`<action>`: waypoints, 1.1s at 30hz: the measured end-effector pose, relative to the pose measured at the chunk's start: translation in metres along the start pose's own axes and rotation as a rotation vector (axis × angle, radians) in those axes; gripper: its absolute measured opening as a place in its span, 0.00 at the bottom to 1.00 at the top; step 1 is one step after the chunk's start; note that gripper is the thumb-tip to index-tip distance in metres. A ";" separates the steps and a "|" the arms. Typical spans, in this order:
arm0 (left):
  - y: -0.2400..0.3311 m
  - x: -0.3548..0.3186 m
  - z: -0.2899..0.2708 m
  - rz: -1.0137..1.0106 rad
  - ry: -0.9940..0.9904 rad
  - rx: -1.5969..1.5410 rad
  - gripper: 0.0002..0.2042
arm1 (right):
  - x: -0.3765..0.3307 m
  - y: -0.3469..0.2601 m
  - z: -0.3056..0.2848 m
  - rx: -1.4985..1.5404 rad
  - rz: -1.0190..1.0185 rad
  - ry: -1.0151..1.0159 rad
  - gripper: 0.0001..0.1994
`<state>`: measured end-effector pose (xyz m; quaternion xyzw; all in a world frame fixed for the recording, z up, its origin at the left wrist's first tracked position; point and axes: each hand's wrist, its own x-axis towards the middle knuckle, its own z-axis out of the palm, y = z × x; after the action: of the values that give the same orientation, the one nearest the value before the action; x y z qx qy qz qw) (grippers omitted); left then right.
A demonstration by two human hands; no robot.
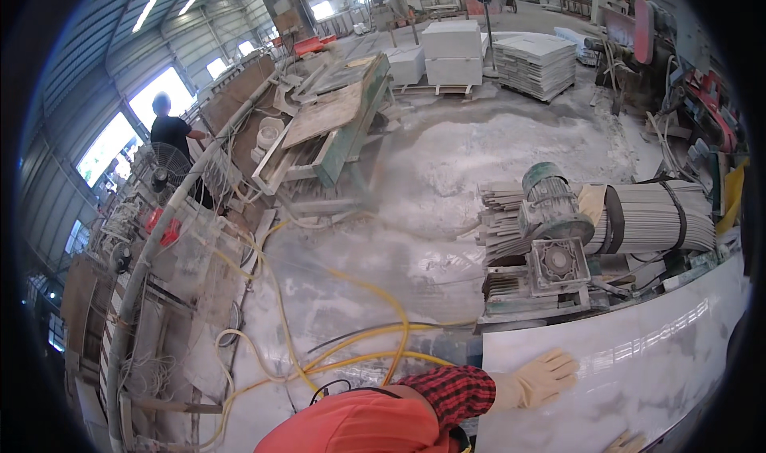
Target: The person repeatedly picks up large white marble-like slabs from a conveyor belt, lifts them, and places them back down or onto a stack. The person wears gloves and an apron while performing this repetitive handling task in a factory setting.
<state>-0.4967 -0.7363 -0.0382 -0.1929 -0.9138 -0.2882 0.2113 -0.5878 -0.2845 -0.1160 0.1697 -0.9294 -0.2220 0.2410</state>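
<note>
My left hand (545, 378), in a cream rubber glove below a red-and-black plaid sleeve (471, 391), lies flat with its fingers stretched out. It rests on the near left part of a glossy white stone slab (630, 357) with faint grey patches. At the bottom edge of the view, the gloved fingers of my right hand (625, 442) show over the same slab, stretched out with nothing seen in them; the rest of that hand is cut off. A red garment (351, 425) covers my shoulder at the lower middle.
Behind the slab stand a dusty green motor (550, 201) and strapped thin strips (654, 217). Yellow hoses (371, 337) cross the wet floor on the left. Farther off are a tilted green-framed table (343, 126), white blocks (452, 52), stacked slabs (535, 62) and a person in black (169, 131).
</note>
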 end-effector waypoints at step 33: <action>0.003 -0.001 -0.023 0.040 -0.042 0.047 0.16 | -0.127 -0.219 -0.273 0.534 0.700 -0.292 0.36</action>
<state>-0.4883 -0.7482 -0.0204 -0.2122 -0.9206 -0.2580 0.2022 -0.2940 -0.5061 -0.0570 -0.1314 -0.9796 0.0983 0.1158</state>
